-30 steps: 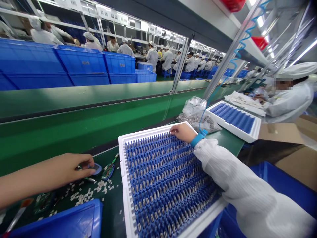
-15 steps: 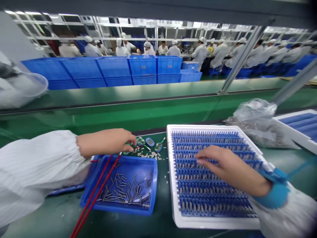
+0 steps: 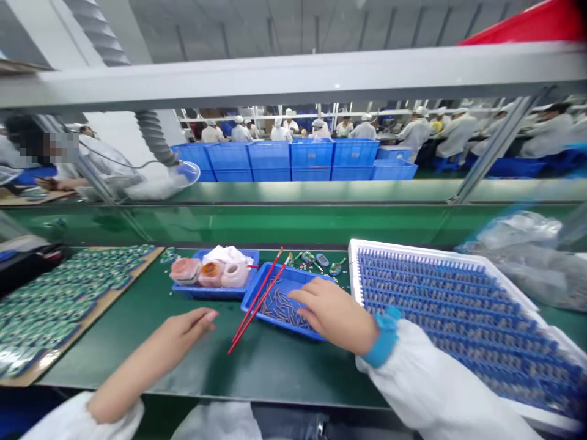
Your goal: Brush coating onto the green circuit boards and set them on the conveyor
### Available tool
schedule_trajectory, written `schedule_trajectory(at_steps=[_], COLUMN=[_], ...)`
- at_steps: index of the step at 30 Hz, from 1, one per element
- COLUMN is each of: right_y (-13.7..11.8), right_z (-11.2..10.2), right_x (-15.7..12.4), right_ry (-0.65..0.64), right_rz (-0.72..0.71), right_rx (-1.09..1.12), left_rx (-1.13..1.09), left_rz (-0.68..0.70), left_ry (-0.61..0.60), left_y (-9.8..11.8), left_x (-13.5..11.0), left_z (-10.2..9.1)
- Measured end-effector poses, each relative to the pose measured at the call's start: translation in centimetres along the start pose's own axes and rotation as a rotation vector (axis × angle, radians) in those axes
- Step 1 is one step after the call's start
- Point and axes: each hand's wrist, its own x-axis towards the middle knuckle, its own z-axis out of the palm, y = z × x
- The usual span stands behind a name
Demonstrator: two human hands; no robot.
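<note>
My right hand [image 3: 328, 311] reaches over the right part of a blue tray [image 3: 251, 299], its thumb and fingers apart, above dark metal pins [image 3: 279, 305] lying in it. I see nothing between those fingers. My left hand [image 3: 190, 330] hovers over the green bench left of the tray, fingertips pressed together; whatever they may hold is too small or blurred to make out. Two red-handled brushes [image 3: 257, 302] lie slantwise across the tray's left end. To the right, a white foam tray [image 3: 355, 269] bears blue racks [image 3: 440, 305] with rows of small greyish pieces.
Small circuit boards [image 3: 337, 266] lie behind the tray. Another blue tray [image 3: 208, 292] carries pink-tinted bottles [image 3: 233, 275] and white cloth. On the left, many green boards [image 3: 77, 293] cover a cardboard sheet. A clear bag [image 3: 527, 256] stands at the right; workers sit beyond.
My view has swung left and widened. My right hand has moved from the foam tray to over the pin tray. My left hand has drawn back from the circuit boards toward the front left.
</note>
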Motion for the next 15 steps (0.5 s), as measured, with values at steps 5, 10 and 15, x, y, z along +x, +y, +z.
schedule_trajectory(at_steps=[5, 10, 15], right_y=[-2.0, -1.8, -1.4], right_z=[3.2, 6.1, 7.9], right_x=[5.9, 8.6, 9.7], right_ry=[-0.002, -0.014, -0.014], right_rz=[-0.049, -0.163, -0.244], right_rx=[-0.246, -0.359, -0.389], left_rx=[-0.221, -0.221, -0.155], left_rz=[-0.007, 0.094, 0.171], left_ry=[0.010, -0.047, -0.143], left_y=[-1.3, -0.7, -0.8], left_x=[-0.8, -0.8, -0.6], left_z=[3.6, 5.0, 4.1])
